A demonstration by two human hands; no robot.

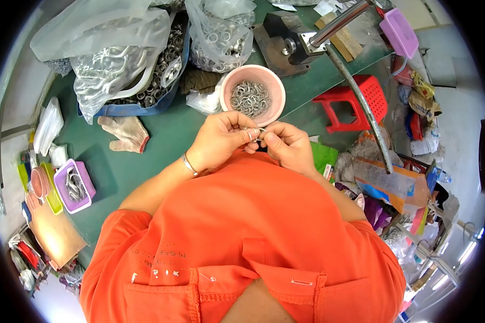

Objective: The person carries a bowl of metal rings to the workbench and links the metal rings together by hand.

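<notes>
Both my hands meet at the table's front edge, just below a pink bowl point(279, 97) that holds many small metal rings point(250, 99). A small metal ring point(261, 131) is pinched between the fingertips of my left hand point(221, 135) and my right hand point(292, 146). The thumbs face each other over it, and its lower part is partly hidden by the fingers. My left hand wears a ring on one finger and a bracelet point(189, 164) at the wrist.
A blue crate point(161, 106) of metal rings under plastic, a bag of rings point(218, 46) and a glove point(125, 133) lie on the green table point(129, 172). A hand press point(288, 46) with a long lever point(361, 102) stands back right, near a red stool point(355, 102).
</notes>
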